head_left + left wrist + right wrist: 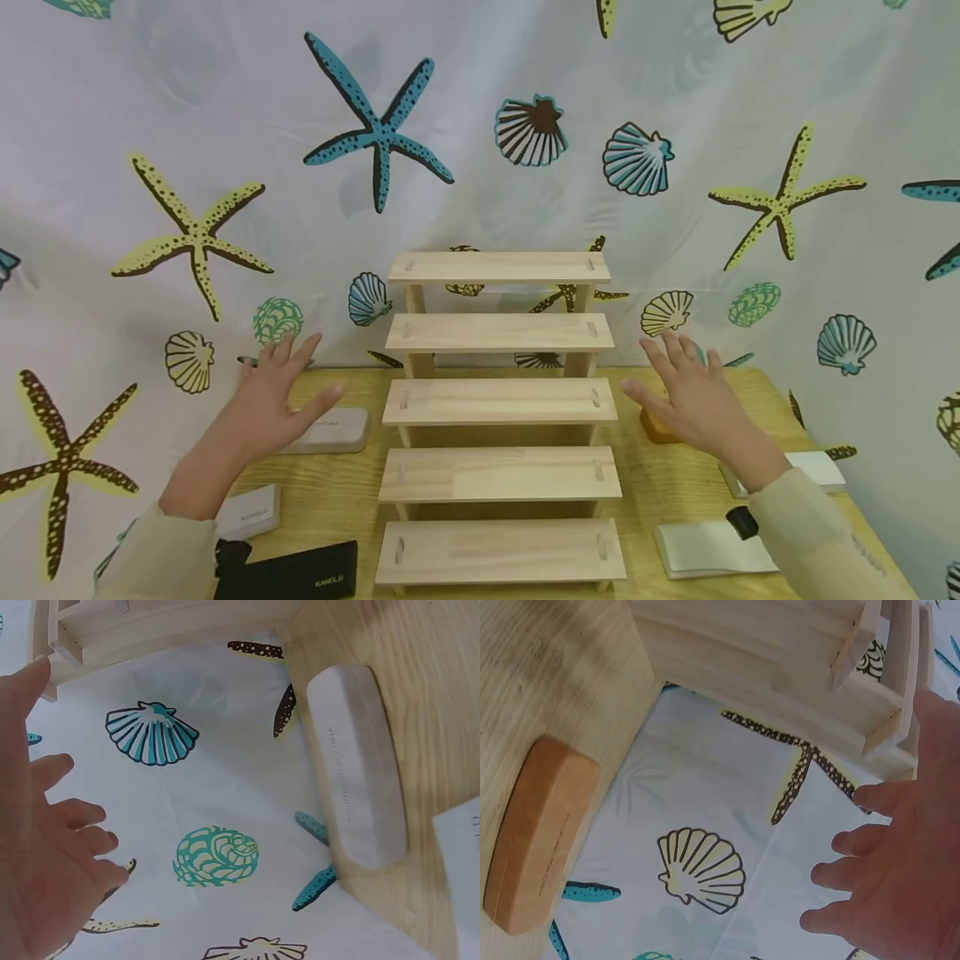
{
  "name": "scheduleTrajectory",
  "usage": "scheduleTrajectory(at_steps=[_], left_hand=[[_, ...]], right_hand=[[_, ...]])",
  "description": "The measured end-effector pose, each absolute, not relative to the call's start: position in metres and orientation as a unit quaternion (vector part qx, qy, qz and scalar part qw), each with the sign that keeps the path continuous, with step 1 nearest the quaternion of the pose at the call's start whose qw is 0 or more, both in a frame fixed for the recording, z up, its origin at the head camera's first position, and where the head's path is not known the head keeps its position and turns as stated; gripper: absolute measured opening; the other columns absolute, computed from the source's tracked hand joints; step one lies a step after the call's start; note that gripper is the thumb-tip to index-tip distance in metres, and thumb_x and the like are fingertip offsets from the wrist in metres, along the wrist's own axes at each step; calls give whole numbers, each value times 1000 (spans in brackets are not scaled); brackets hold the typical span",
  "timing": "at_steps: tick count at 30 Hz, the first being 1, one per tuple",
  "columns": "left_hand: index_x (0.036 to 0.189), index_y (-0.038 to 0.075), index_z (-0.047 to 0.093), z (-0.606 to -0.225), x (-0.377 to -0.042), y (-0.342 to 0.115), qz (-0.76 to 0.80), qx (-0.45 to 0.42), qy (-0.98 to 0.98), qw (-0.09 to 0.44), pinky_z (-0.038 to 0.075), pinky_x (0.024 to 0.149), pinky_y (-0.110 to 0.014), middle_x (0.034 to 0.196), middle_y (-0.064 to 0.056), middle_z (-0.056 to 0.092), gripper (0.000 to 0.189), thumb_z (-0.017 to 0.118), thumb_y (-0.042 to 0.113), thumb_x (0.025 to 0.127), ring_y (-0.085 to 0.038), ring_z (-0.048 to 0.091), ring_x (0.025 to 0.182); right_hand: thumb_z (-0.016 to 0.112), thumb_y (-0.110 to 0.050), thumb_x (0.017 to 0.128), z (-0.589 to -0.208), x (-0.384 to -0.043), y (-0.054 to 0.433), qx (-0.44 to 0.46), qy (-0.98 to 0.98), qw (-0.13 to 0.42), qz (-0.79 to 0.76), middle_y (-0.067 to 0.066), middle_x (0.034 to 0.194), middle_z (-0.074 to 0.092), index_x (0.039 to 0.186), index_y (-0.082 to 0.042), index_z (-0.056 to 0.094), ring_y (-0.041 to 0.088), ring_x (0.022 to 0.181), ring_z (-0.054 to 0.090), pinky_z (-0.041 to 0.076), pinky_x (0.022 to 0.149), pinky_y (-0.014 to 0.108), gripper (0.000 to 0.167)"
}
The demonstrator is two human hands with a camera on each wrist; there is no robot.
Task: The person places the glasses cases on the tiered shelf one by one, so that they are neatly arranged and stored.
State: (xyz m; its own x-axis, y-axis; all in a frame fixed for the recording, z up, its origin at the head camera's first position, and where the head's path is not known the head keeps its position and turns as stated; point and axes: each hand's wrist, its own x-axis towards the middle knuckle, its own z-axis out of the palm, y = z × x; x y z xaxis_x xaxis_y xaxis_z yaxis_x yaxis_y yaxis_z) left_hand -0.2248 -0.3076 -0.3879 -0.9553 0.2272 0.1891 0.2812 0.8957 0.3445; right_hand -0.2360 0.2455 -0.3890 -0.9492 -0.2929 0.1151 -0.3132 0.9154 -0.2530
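A light wooden rack (501,402) with several stepped shelves stands between the two hands, its shelves bare. My left hand (264,408) hovers left of the rack with fingers spread and nothing in it. Below and behind it lies a pale, long case (356,765) with small lettering. On the other side my right hand (693,402), also empty, is held out with its fingers apart. An orange-brown case (544,834) lies on the table near this hand, partly covered by it in the head view.
On the table's left are a small white box (253,510) and a black case (311,575). To the right lie a whitish flat case (708,547) and another white case (817,472), partly behind the forearm. A shell-and-starfish curtain (465,200) hangs behind the wooden table (652,508).
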Motion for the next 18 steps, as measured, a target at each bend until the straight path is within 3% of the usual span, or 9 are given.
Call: scheduleTrajectory(at_steps=[2, 6, 8, 10, 13, 14, 16, 18], left_hand=[[171, 14, 18, -392, -218, -310, -215, -135, -964, 73, 12, 116, -84, 172, -34, 10, 89, 60, 54, 104, -64, 12, 154], [170, 16, 23, -401, -201, -315, -243, -128, -957, 91, 39, 105, -78, 167, -31, 32, 85, 64, 48, 103, -59, 47, 140], [169, 17, 26, -405, -192, -318, -251, -118, -956, 100, 51, 93, -69, 161, -32, 43, 82, 65, 47, 103, -51, 69, 111], [168, 18, 29, -409, -185, -320, -259, -110, -954, 105, 55, 83, -61, 155, -33, 50, 79, 65, 45, 104, -40, 76, 89], [164, 15, 41, -418, -173, -324, -280, -96, -947, 127, 55, 75, -38, 146, -28, 61, 71, 68, 40, 103, -36, 78, 88], [161, 14, 45, -421, -170, -326, -290, -89, -944, 133, 55, 76, -29, 143, -24, 65, 68, 69, 38, 103, -34, 78, 97], [154, 12, 55, -429, -163, -330, -320, -75, -933, 145, 53, 78, -16, 137, -17, 71, 60, 72, 34, 101, -20, 75, 115], [147, 11, 63, -438, -156, -335, -353, -52, -922, 147, 49, 78, -6, 129, -1, 76, 53, 74, 33, 101, 0, 71, 115]], right_hand=[[43, -64, 108, -391, -232, 242, 163, -977, 37, 137, 30, 174, 13, 169, -8, 23, 54, 160, 11, 7, 121, 79, 85], [44, -63, 108, -394, -225, 232, 179, -974, 41, 134, 29, 173, 18, 167, -6, 29, 54, 159, 15, 10, 122, 77, 83], [46, -62, 107, -396, -223, 228, 186, -972, 45, 134, 29, 172, 22, 166, -6, 31, 54, 158, 18, 11, 123, 76, 83], [47, -62, 107, -398, -221, 224, 191, -971, 48, 134, 29, 171, 24, 166, -6, 31, 54, 158, 20, 12, 123, 76, 82], [47, -61, 107, -402, -219, 220, 195, -970, 52, 133, 29, 171, 25, 166, -6, 32, 54, 158, 21, 14, 122, 77, 82], [47, -61, 107, -403, -219, 218, 197, -970, 53, 132, 29, 170, 26, 165, -6, 33, 54, 157, 22, 15, 122, 77, 81], [47, -61, 107, -406, -218, 216, 200, -970, 55, 129, 29, 171, 25, 165, -6, 34, 53, 157, 24, 17, 122, 76, 80], [47, -60, 108, -408, -217, 214, 204, -969, 55, 129, 29, 170, 26, 165, -6, 34, 53, 157, 25, 18, 122, 76, 80]])
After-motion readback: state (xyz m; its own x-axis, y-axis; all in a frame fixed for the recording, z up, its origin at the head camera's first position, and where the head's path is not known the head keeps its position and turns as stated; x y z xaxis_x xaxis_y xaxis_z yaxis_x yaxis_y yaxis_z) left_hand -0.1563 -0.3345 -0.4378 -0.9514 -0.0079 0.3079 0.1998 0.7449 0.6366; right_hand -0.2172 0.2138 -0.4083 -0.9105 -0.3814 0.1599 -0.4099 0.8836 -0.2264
